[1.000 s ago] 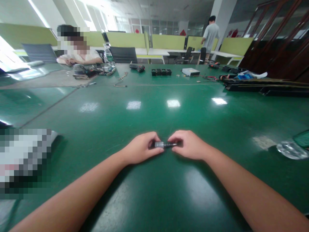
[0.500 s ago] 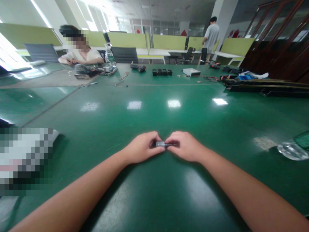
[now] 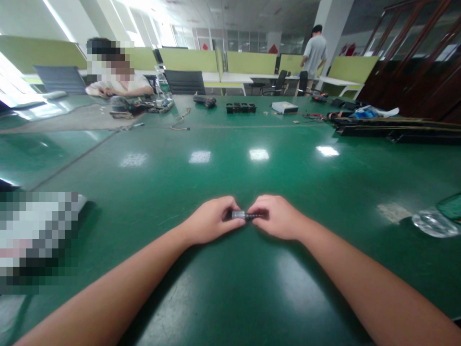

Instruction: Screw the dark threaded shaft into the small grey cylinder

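Observation:
A small object with a silvery cylindrical part [image 3: 238,215] and a dark, ridged, screw-like part [image 3: 251,216] lies level between my hands, low over the green table [image 3: 223,173]. My left hand [image 3: 212,220] pinches the silvery end between thumb and fingers. At the other end, my right hand [image 3: 276,217] has its thumb and fingers closed round the dark ridged part. The fingertips of both hands are close together, and they hide the object's outer ends.
A blurred pale box [image 3: 39,226] is at the left, a clear bottle [image 3: 434,223] at the right. Along the far side lie black parts [image 3: 241,108], a silvery box [image 3: 284,107] and dark panels [image 3: 396,132]. A person [image 3: 120,81] sits far left; another [image 3: 314,50] stands behind.
My right fingertips have shifted slightly on the dark part, and more of its ridges show. My left hand keeps its grip.

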The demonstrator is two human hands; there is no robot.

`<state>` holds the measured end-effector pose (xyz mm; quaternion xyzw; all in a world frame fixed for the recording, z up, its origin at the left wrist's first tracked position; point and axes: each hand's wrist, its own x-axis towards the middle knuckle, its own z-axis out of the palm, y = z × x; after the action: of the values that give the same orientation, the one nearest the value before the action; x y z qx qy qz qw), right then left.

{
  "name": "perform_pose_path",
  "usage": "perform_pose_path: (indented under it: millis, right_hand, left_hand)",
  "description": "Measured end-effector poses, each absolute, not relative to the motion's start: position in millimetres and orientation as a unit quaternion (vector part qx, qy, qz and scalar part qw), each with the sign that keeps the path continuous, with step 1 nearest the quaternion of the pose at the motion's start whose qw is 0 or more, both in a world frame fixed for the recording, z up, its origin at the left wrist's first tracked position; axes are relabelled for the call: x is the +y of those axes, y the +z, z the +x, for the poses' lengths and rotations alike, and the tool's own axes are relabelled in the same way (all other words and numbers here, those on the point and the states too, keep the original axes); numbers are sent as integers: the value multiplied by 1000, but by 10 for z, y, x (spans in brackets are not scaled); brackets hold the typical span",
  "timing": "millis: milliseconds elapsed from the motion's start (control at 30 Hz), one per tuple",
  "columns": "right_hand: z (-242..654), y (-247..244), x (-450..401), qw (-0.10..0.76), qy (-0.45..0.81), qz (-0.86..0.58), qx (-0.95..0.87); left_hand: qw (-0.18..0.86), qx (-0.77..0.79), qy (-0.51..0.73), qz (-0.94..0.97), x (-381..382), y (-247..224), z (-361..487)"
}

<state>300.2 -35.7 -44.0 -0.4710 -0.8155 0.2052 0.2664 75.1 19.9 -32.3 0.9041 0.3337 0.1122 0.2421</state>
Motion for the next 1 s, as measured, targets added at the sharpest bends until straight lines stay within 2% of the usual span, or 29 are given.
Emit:
perform_pose_path:
  millis: [1000]
  right_hand:
    - [3059,-374,-374,244,193,-476,-822]
  left_hand:
    - [242,331,112,905,212,-346,726]
